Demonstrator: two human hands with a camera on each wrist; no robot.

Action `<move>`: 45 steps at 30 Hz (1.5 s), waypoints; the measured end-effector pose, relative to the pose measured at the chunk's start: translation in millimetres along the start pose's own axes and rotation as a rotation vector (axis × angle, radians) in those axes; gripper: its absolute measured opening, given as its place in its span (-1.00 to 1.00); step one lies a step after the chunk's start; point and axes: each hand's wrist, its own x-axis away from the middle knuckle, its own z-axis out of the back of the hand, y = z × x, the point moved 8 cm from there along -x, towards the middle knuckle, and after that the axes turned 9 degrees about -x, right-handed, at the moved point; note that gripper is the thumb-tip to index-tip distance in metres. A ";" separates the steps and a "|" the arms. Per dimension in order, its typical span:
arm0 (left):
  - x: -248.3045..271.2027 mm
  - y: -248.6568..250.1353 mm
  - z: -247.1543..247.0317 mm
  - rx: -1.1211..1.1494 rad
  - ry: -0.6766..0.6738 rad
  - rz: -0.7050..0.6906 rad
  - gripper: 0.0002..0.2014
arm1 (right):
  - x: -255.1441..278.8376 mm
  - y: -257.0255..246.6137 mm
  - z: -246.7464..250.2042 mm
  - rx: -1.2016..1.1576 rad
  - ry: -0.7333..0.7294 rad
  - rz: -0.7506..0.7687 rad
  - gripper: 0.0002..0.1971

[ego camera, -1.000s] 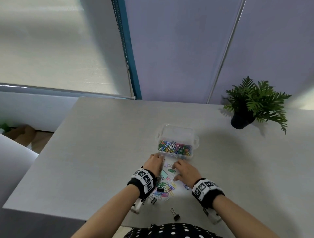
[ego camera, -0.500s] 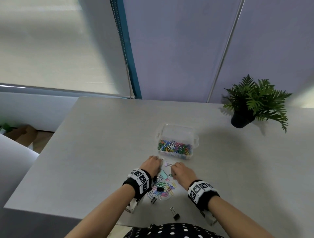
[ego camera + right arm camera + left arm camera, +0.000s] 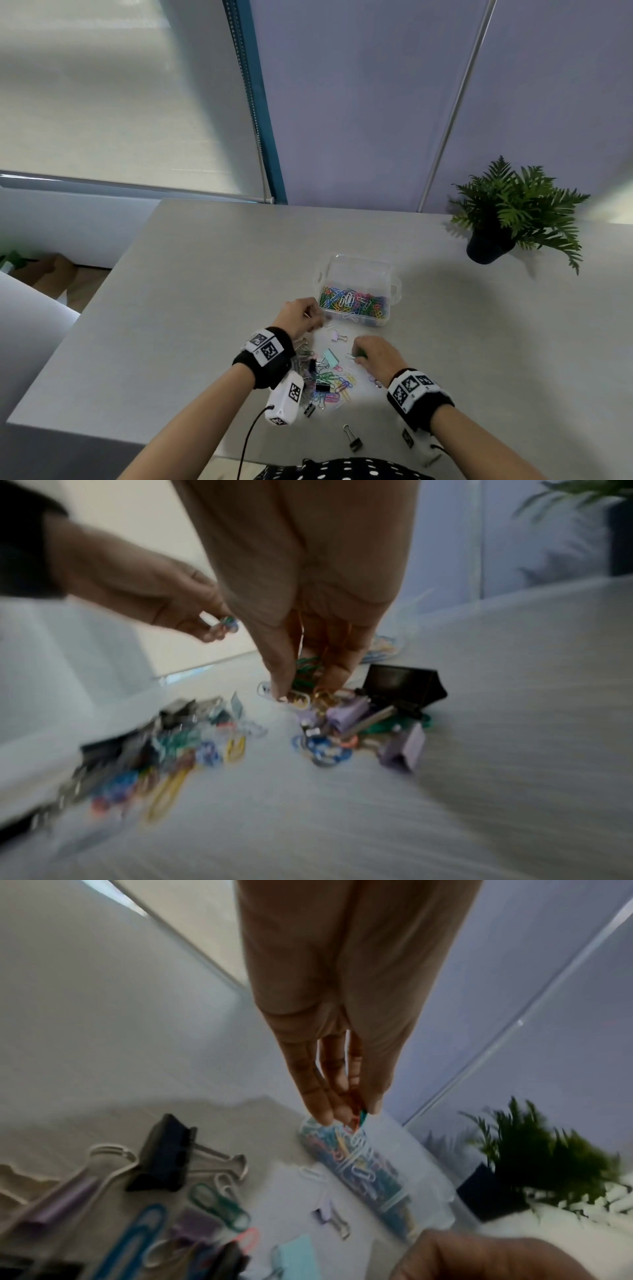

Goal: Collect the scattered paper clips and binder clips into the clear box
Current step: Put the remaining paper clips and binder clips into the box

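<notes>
The left hand (image 3: 301, 317) pinches a few coloured paper clips (image 3: 359, 1118) between thumb and fingertips, just beside the near left corner of the clear box (image 3: 358, 274), which sits on the grey table (image 3: 205, 291) already part-filled with clips. The right hand (image 3: 375, 354) reaches down into the scattered pile (image 3: 329, 380), its fingers closed on green paper clips (image 3: 306, 669). 1 black binder clip (image 3: 352, 440) lies apart near the table edge.
</notes>
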 end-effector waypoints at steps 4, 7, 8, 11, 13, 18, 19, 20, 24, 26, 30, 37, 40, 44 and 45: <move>-8.7 -2.4 4.1 0.271 -0.046 0.044 -0.82 | 4.2 16.8 32.3 -0.430 0.119 -0.095 -0.95; -17.8 2.3 5.0 0.346 -0.053 0.038 -0.82 | 8.4 26.5 47.6 -0.708 0.190 -0.153 -0.83; -21.3 5.0 4.7 0.360 -0.053 0.033 -0.82 | 9.2 27.7 50.1 -0.774 0.204 -0.162 -0.82; -32.9 14.4 2.6 0.352 -0.059 0.020 -0.82 | 11.3 26.5 52.1 -0.915 0.211 -0.185 -0.87; -41.9 20.8 1.3 0.329 -0.063 0.014 -0.80 | 12.1 23.8 52.7 -1.022 0.205 -0.217 -0.90; -62.4 34.7 5.3 0.281 -0.008 0.031 -0.77 | -3.4 12.4 75.9 -1.227 0.255 -0.252 -0.90; -65.7 37.1 5.6 0.288 -0.002 0.034 -0.76 | -9.3 10.6 83.2 -1.240 0.275 -0.250 -0.90; -69.0 38.1 5.7 0.294 0.004 0.042 -0.74 | -15.3 8.4 89.6 -1.252 0.291 -0.249 -0.90; -72.9 38.6 5.6 0.286 -0.009 0.088 -0.81 | -36.9 4.9 102.7 -1.182 0.285 -0.302 -0.85; -70.8 35.6 5.0 0.238 -0.039 0.107 -0.79 | -42.3 3.2 100.4 -1.040 0.211 -0.353 -0.77; -60.4 29.3 11.4 0.151 -0.074 0.122 -0.69 | -38.8 -1.1 98.7 -0.684 0.105 -0.363 -0.71; -38.8 15.0 22.4 0.007 -0.093 0.073 -0.68 | -9.2 4.5 110.4 -0.342 0.233 -0.152 -0.72; -29.0 10.4 12.2 -0.102 -0.155 0.048 -0.71 | 2.7 16.4 93.0 -0.289 0.127 -0.111 -0.74; -19.8 7.3 -8.9 -0.420 -0.177 0.013 -0.77 | 8.9 32.3 63.6 0.035 -0.005 -0.153 -0.83; -17.9 7.4 -13.2 -0.480 -0.143 0.007 -0.79 | 10.4 32.5 58.3 0.075 -0.012 -0.167 -0.80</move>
